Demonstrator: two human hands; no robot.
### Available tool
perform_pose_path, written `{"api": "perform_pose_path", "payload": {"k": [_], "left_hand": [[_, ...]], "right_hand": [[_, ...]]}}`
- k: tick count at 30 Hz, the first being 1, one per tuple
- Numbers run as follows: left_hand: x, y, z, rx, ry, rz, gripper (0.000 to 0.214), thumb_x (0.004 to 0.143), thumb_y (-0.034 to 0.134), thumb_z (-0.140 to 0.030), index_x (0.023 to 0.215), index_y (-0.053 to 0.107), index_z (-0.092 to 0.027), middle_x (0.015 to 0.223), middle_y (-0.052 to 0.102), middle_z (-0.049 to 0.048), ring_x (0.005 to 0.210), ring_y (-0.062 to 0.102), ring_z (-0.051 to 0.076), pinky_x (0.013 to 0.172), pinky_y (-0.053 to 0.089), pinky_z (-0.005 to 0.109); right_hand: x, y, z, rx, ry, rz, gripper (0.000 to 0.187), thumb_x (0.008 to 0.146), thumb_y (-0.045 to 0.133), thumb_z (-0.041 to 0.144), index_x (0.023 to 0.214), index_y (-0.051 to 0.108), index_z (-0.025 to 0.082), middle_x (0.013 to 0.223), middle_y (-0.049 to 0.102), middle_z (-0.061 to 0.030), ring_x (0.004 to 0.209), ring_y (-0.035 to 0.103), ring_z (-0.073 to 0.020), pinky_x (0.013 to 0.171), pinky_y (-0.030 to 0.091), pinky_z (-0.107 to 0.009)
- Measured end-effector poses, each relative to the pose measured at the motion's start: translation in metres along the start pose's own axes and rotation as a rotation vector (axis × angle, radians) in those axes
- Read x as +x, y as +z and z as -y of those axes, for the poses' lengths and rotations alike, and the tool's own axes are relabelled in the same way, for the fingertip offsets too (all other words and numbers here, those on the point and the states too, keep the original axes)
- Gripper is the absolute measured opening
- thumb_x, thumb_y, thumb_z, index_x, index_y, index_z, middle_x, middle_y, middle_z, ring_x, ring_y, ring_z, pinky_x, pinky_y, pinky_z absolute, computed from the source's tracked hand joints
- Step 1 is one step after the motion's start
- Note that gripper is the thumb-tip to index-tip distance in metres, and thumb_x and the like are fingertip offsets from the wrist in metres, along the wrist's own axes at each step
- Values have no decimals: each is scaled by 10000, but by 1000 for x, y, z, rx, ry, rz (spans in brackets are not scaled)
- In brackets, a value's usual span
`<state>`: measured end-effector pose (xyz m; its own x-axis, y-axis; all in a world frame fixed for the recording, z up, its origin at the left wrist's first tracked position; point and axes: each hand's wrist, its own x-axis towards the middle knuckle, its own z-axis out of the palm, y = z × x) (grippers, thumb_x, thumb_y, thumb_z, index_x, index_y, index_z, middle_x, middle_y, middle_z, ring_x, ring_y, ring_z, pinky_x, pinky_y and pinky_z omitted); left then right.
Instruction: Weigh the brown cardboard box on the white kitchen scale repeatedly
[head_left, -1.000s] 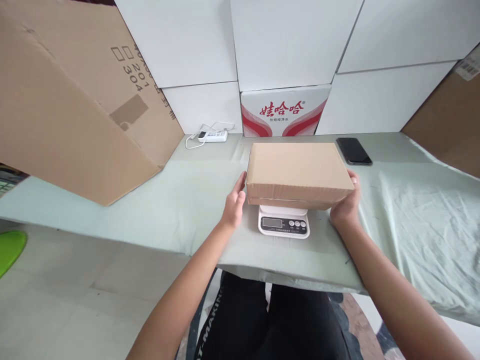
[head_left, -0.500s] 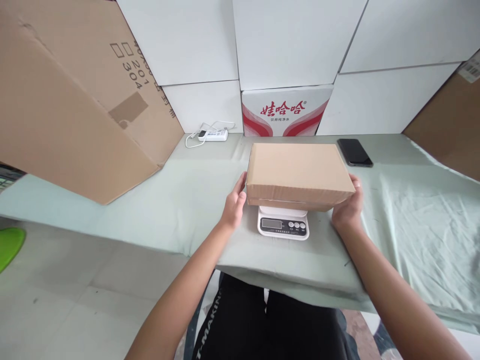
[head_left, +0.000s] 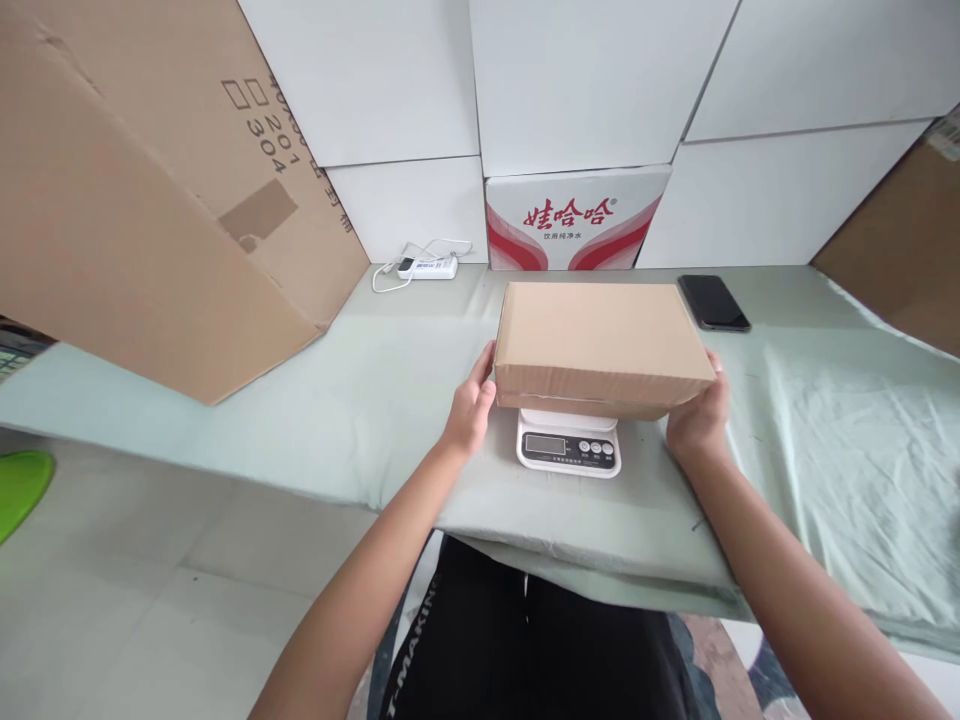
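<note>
A flat brown cardboard box (head_left: 600,335) lies on a small white digital scale (head_left: 568,448) on the table. My left hand (head_left: 472,408) grips the box's left end, thumb up on the edge. My right hand (head_left: 701,415) clasps its right front corner. Both hands hold the box from the sides. Only the scale's display and front buttons show below the box.
The table wears a pale green cloth (head_left: 825,420). A black phone (head_left: 713,302) lies at the back right, a white power strip (head_left: 429,266) at the back left. A big tilted cardboard box (head_left: 150,190) leans at left; a red-and-white carton (head_left: 574,220) stands behind.
Almost nothing has moved. Both hands stay on the box's ends, and the view has shifted slightly.
</note>
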<state>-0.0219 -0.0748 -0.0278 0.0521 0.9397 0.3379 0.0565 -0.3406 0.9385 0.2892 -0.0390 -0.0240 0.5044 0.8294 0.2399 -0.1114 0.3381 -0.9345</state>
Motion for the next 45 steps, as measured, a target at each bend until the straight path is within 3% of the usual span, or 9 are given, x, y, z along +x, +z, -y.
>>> {"api": "perform_pose_path", "payload": {"k": [4, 14, 21, 26, 32, 35, 38, 42, 45], "left_hand": [[0, 0, 0, 12, 4, 7, 973, 1042, 512, -911, 1793, 499, -293, 1905, 479, 111, 1810, 386, 409, 1499, 309, 595], [-2, 1, -3, 19, 8, 20, 968, 1036, 512, -916, 1788, 505, -307, 1894, 499, 102, 1795, 415, 412, 1493, 332, 588], [0, 5, -10, 7, 44, 72, 928, 1041, 488, -916, 1757, 550, -330, 1770, 663, 83, 1777, 450, 407, 1484, 360, 573], [-1, 7, -20, -5, 66, 76, 927, 1052, 482, -902, 1763, 544, -311, 1718, 707, 102, 1789, 429, 403, 1500, 329, 567], [42, 0, -41, -47, 123, 39, 939, 1006, 538, -950, 1683, 622, -306, 1755, 670, 94, 1796, 404, 420, 1481, 362, 553], [81, 1, -28, -114, 77, 38, 954, 961, 583, -985, 1624, 642, -301, 1752, 662, 104, 1785, 419, 435, 1453, 394, 588], [107, 9, 0, -149, -34, 41, 992, 940, 579, -1012, 1572, 648, -250, 1705, 691, 155, 1750, 468, 462, 1420, 431, 604], [115, 19, 34, -136, -85, -7, 982, 932, 580, -1018, 1552, 652, -260, 1713, 692, 147, 1729, 515, 418, 1434, 420, 570], [115, 21, 45, -143, -95, -26, 949, 936, 570, -1019, 1532, 676, -287, 1698, 711, 112, 1726, 524, 403, 1444, 408, 581]], "right_hand": [[-2, 1, 2, 75, 36, -18, 493, 924, 653, 719, 1070, 676, 249, 1094, 730, -26, 1058, 683, -229, 1022, 535, -383], [-3, 1, -3, 30, -69, 1, 511, 916, 659, 710, 1107, 739, 243, 1144, 743, -58, 1159, 697, -279, 1133, 541, -444], [-7, -5, -6, -33, -215, 87, 585, 986, 574, 785, 1263, 781, 313, 1343, 799, -97, 1361, 735, -379, 1261, 538, -646], [-13, -5, -2, -13, -302, 140, 639, 1025, 518, 797, 1447, 751, 378, 1560, 753, -79, 1565, 656, -388, 1380, 461, -714], [17, 13, 26, -84, -392, 284, 709, 985, 560, 830, 1524, 705, 392, 1637, 694, -53, 1750, 473, -383, 1501, 281, -702], [42, 34, 30, -196, -406, 278, 782, 907, 651, 833, 1557, 658, 399, 1633, 696, -80, 1739, 471, -398, 1455, 369, -715], [58, 51, 15, -203, -369, 278, 884, 864, 685, 833, 1607, 603, 361, 1718, 625, -111, 1757, 432, -393, 1462, 361, -686], [64, 58, -16, -188, -307, 262, 914, 866, 675, 852, 1613, 600, 331, 1728, 618, -121, 1752, 438, -377, 1487, 314, -660], [64, 55, -28, -181, -305, 260, 874, 890, 674, 849, 1578, 638, 312, 1707, 640, -122, 1764, 424, -351, 1503, 293, -623]]}}
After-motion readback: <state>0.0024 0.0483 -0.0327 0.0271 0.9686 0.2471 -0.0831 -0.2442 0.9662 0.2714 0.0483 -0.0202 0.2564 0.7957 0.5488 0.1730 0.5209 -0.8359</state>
